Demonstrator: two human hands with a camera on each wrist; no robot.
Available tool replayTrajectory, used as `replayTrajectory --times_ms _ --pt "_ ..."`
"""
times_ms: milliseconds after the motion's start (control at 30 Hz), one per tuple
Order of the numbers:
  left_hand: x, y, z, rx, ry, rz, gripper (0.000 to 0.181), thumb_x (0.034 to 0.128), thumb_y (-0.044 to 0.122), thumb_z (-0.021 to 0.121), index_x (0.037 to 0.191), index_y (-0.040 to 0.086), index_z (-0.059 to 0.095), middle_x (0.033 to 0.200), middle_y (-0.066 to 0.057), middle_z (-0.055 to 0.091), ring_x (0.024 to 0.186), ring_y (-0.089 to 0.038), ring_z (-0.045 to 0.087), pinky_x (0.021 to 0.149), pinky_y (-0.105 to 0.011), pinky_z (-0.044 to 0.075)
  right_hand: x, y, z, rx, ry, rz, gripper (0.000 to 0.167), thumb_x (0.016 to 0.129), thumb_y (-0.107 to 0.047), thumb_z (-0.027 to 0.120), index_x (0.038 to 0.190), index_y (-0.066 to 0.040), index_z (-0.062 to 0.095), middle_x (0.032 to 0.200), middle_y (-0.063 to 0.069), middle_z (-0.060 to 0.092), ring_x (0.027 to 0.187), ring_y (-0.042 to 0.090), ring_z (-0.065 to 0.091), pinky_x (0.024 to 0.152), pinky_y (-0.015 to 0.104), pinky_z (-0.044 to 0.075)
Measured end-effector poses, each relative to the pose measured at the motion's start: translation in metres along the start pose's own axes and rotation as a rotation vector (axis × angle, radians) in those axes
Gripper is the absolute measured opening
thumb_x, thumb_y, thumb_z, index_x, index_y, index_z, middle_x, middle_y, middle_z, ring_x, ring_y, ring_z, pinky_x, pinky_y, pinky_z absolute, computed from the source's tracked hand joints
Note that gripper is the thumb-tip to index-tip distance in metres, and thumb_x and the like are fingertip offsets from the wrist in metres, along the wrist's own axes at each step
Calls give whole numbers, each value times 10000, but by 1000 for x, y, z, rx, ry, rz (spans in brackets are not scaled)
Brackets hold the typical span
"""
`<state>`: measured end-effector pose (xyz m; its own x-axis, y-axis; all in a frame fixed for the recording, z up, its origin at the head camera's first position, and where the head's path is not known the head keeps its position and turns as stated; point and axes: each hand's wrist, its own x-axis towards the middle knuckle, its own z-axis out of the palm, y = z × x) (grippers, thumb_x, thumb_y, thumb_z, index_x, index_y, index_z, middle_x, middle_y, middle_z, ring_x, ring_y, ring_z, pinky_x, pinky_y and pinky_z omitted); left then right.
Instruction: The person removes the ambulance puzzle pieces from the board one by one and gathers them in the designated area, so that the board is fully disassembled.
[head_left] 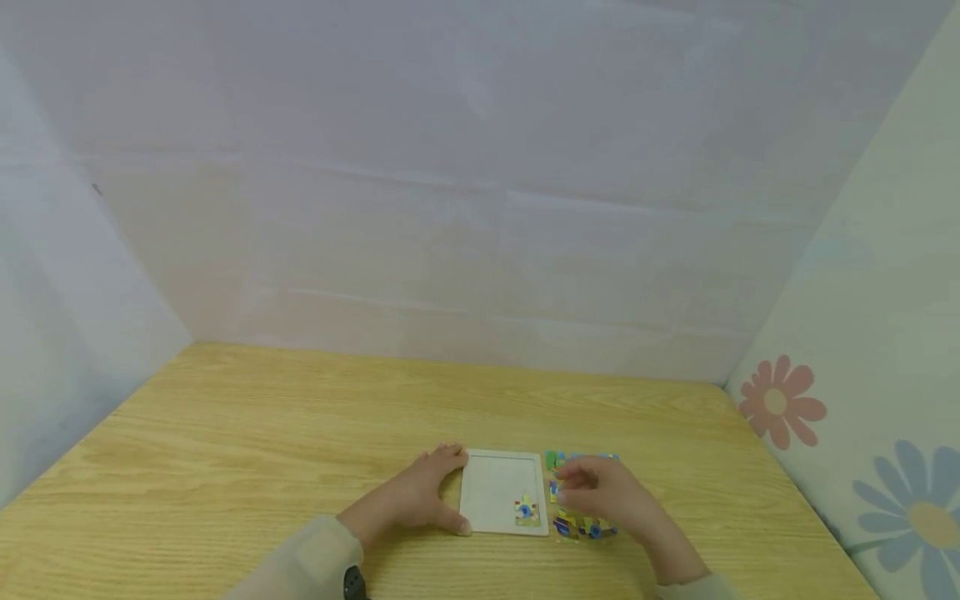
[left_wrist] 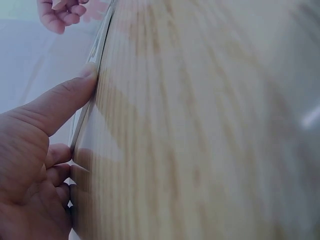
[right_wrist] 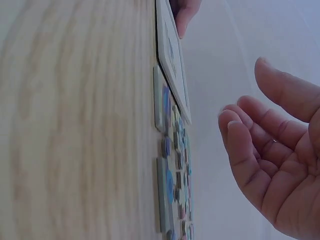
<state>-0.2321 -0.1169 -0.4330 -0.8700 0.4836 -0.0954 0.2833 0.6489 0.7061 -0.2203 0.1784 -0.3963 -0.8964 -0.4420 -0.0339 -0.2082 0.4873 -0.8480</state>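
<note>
A pale square puzzle tray (head_left: 491, 492) lies flat on the table, with one colourful jigsaw piece (head_left: 527, 512) in its near right corner. My left hand (head_left: 420, 495) holds the tray at its left side, thumb at the near corner and fingers at the far one. In the left wrist view, the thumb (left_wrist: 67, 97) presses the tray's edge. My right hand (head_left: 613, 496) hovers over the loose puzzle pieces (head_left: 596, 530) right of the tray and partly covers them. In the right wrist view, its loosely bent fingers (right_wrist: 242, 150) and thumb stand apart with nothing between them.
The wood-grain table (head_left: 300, 417) reaches back to a pale sheet wall (head_left: 465, 250). On the right stands a side wall with printed flowers (head_left: 776, 402). A dark band (head_left: 354, 582) is at the left wrist.
</note>
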Motion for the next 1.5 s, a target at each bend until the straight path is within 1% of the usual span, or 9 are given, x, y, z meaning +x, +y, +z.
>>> replayTrajectory --times_ms 300,500,700,933,1067,1267,1400,1500 --pt "0 -1 1 2 1 -7 996 629 421 822 1413 23 355 1510 -175 228 1399 -398 115 1118 -576 91 10 -4 10 -63 -32 -63 328 825 -166 694 1068 42 624 903 55 623 804 135 571 659 199 527" --pt "0 1 1 6 0 -6 990 630 410 825 1409 14 358 1507 -177 235 1398 -398 123 1120 -572 98 14 -8 17 -106 -42 -68 276 803 -141 708 1022 14 645 871 30 626 772 121 565 652 194 503" --pt "0 2 0 12 0 -12 981 633 402 824 1408 16 363 1506 -176 240 1398 -393 128 1123 -562 106 17 -12 21 -146 -67 -71 272 794 -154 717 1010 -2 649 879 31 620 786 113 549 673 209 482" --pt "1 2 0 30 2 -18 977 629 413 823 1405 27 373 1505 -166 249 1399 -385 138 1119 -563 129 20 -12 25 -218 -70 -107 297 748 -171 764 983 -23 658 891 37 632 800 129 552 685 213 477" --pt "2 2 1 34 5 -17 975 627 417 824 1402 26 379 1502 -169 253 1397 -389 143 1114 -571 139 22 -13 29 -248 -75 -84 292 741 -165 769 983 -47 656 896 14 626 811 141 543 697 225 473" --pt "2 3 1 36 5 -23 972 629 424 822 1403 36 380 1503 -166 255 1393 -401 142 1102 -588 154 24 -13 34 -242 -97 -30 315 705 -117 779 987 -61 652 922 10 612 846 159 518 738 293 471" --pt "1 3 1 42 8 -18 976 628 424 824 1402 29 381 1500 -173 259 1392 -402 145 1107 -581 147 23 -15 36 -252 -97 -21 340 670 -94 798 976 -53 656 933 15 615 863 166 525 760 331 486" --pt "0 4 1 42 9 -15 975 628 424 824 1399 23 383 1498 -176 262 1394 -394 147 1113 -572 141 22 -16 38 -280 -85 -24 353 654 -87 813 969 -51 660 907 8 605 840 159 515 735 316 482"
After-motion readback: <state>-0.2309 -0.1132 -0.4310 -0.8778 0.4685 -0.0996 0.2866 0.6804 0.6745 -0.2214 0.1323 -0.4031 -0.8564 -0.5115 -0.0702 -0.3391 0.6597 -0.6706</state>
